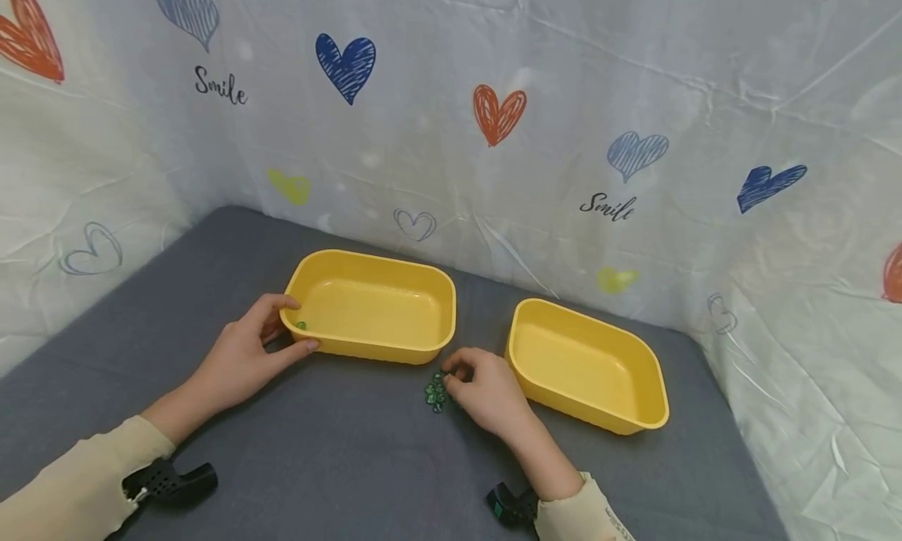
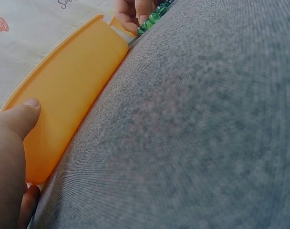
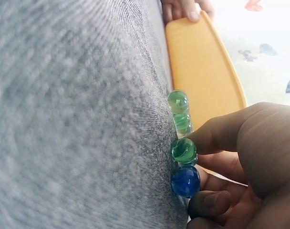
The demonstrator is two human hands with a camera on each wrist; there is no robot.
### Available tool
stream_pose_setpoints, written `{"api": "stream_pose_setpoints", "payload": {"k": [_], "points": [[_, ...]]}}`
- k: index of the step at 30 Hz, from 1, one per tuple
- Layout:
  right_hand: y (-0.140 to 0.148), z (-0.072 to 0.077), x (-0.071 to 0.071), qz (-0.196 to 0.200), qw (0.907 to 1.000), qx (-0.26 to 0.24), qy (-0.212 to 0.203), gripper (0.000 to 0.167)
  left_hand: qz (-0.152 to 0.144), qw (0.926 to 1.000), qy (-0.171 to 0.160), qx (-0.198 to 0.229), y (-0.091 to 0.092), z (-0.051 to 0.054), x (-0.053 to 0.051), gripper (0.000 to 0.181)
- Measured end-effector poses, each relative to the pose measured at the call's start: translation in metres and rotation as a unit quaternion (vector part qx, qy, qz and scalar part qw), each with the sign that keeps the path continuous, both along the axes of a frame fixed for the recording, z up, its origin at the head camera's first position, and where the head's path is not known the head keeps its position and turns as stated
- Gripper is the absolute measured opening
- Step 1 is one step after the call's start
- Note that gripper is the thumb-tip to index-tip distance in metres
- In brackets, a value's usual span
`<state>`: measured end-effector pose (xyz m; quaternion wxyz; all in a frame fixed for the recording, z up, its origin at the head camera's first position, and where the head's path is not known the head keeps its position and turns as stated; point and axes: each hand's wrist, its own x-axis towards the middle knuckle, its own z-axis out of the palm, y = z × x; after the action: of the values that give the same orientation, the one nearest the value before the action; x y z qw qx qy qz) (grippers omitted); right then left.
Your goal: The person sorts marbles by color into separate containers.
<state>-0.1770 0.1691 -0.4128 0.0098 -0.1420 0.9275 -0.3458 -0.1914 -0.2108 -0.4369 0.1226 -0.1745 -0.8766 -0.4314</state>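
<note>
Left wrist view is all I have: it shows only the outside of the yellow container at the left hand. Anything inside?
Observer: Yes. The head view shows a small green marble in that yellow container, near the end the left hand holds.
Operator: Yellow patch behind the right hand: same container?
Observer: No. The head view shows a second yellow container, standing apart from the first.
</note>
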Motion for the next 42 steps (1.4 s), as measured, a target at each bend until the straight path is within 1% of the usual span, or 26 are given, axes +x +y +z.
{"api": "stream_pose_setpoints", "payload": {"k": [20,35,42], "points": [[-0.0037,0.0022,0.0016,-0.033,0.9991,-0.016,-0.021,0.007,0.003,1.0,0.0,-0.004,0.0003,0.0019,0.0003,0.063],[-0.0048,0.0057,0.0034,-0.027,0.9989,-0.036,-0.015,0.008,0.003,1.0,-0.002,0.0,0.0006,0.0003,0.0001,0.063],[-0.0054,0.008,0.0046,-0.028,0.998,-0.057,-0.001,0.007,0.004,1.0,-0.004,0.002,0.0006,-0.0002,0.0001,0.063]]}}
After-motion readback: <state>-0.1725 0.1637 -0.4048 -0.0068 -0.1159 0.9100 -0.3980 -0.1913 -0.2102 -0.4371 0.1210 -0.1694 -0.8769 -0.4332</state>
